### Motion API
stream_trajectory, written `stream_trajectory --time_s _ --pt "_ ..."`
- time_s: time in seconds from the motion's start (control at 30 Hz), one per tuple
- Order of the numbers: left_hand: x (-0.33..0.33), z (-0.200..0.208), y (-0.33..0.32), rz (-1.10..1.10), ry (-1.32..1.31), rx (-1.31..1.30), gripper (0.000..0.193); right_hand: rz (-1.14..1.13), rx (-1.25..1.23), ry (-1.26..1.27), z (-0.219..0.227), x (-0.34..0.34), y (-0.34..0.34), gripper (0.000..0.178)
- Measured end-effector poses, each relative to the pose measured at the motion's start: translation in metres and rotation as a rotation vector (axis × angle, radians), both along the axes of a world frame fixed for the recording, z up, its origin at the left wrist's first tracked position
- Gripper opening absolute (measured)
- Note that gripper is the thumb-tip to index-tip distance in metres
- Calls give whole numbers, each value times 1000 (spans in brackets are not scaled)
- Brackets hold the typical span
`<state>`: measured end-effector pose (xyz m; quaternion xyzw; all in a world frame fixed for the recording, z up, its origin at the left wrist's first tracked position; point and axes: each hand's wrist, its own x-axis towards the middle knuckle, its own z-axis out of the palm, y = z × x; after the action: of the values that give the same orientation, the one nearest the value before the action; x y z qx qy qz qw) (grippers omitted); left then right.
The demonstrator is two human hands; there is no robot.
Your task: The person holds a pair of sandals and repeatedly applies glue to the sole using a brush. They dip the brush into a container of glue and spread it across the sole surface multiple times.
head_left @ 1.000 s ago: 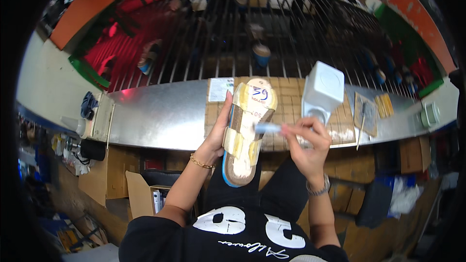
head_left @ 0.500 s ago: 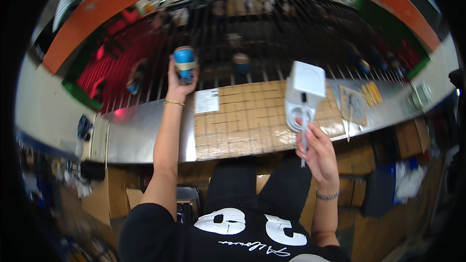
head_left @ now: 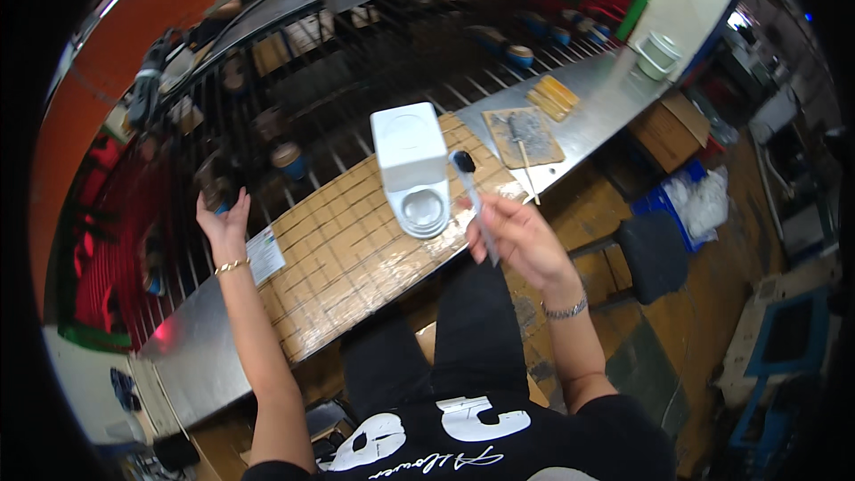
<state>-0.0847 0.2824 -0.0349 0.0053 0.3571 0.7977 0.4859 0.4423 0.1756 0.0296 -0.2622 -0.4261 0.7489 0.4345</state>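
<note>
My left hand [head_left: 224,223] is raised at the edge of the dark slatted conveyor, its fingers spread. Just beyond its fingertips sits a dark piece with a blue end [head_left: 215,187], which looks like a shoe last; whether they touch I cannot tell. My right hand [head_left: 521,236] grips a brush [head_left: 482,221] by its pale handle, the black bristles [head_left: 463,161] pointing up and away. Left of the brush stands a white dispenser [head_left: 410,147] with a round cup [head_left: 424,209] at its front. It rests on a taped cardboard sheet [head_left: 343,258] on the metal bench.
More blue-and-tan pieces [head_left: 288,160] lie across the conveyor [head_left: 356,116]. To the right are a grey-smeared board [head_left: 525,147] with a stick-handled tool, yellow blocks [head_left: 553,98] and a pale green bucket [head_left: 658,55]. A dark stool [head_left: 657,254] stands at the lower right.
The blue piece with a tan band has left my left hand, whose fingers have opened. My view has turned right. The brush, earlier against the dispenser's front, is now to its right.
</note>
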Motion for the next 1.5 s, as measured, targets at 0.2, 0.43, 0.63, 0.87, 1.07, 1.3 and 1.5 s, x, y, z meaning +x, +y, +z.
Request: stream_trajectory --time_s 0.2,0.43,0.63,0.87,1.07,1.3,1.5 --pt "77 36 -11 -245 740 -190 80 -920 361 -1273 -21 142 95 39" --pt "98 -27 85 -157 1311 -448 85 -708 469 -1545 -59 193 157 27" --pt "112 -44 110 102 1393 -711 121 -908 519 -1572 -65 173 155 20" --pt "107 -30 96 50 1436 -787 92 -1162 801 -1350 -85 142 132 21" --pt "90 12 60 60 1180 -730 52 -1177 451 -899 -103 130 118 31" --pt "117 29 -36 253 1272 -305 57 -984 504 -638 -106 122 101 28" --pt "152 52 -101 518 1694 -46 83 -801 470 -602 -85 101 79 26"
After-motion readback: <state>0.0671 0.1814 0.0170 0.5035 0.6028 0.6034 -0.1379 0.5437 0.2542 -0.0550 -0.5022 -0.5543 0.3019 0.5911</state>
